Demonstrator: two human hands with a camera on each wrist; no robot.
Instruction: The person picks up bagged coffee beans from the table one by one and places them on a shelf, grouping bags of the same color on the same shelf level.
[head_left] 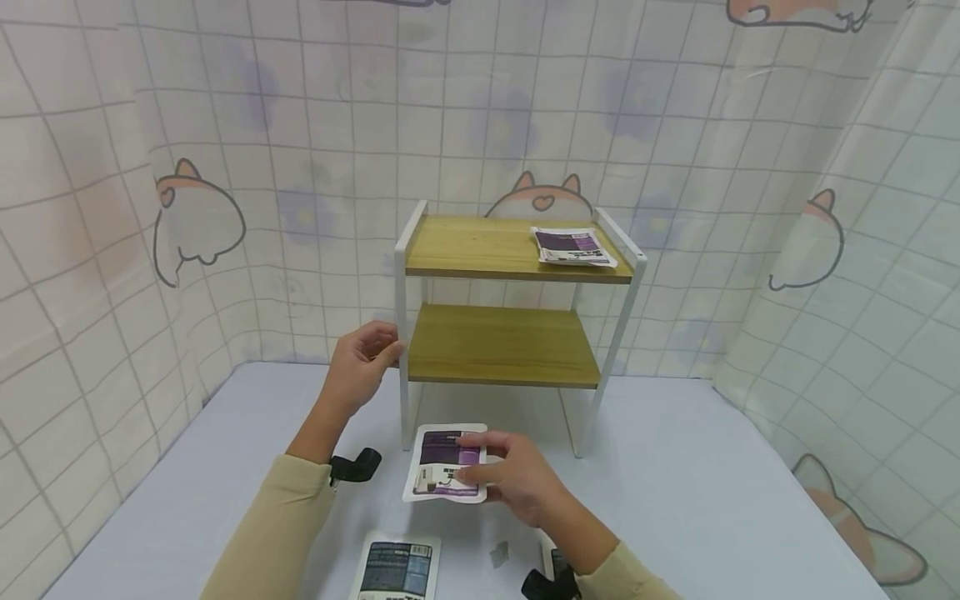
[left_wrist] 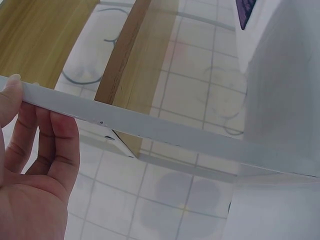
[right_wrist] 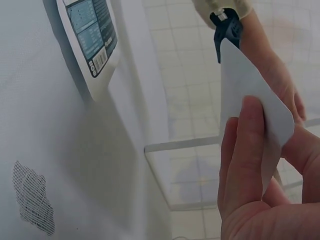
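One packet (head_left: 444, 462) in right fingers (right_wrist: 249, 130), second packet (head_left: 574, 247) atop shelf (head_left: 472, 247)

Left hand (head_left: 358, 367) grips left front post of two-board rack (head_left: 504, 346), white frame, yellowish-wood boards. Right hand (head_left: 525, 483) pinches purple-and-white packet (head_left: 438, 450) by its right edge, in front of rack's left half. Another purple-and-white packet (head_left: 573, 247) lies on top board, right end. Blue-and-white packet (head_left: 396, 571) on white table (head_left: 675, 483), near edge, cut off by frame. Small grey patch (head_left: 499, 553) right of it. Black wrist devices (head_left: 356, 467) on both wrists, beige sleeves (head_left: 273, 525). Grid-pattern curtain (head_left: 360, 208) behind, cartoon animals printed on it.
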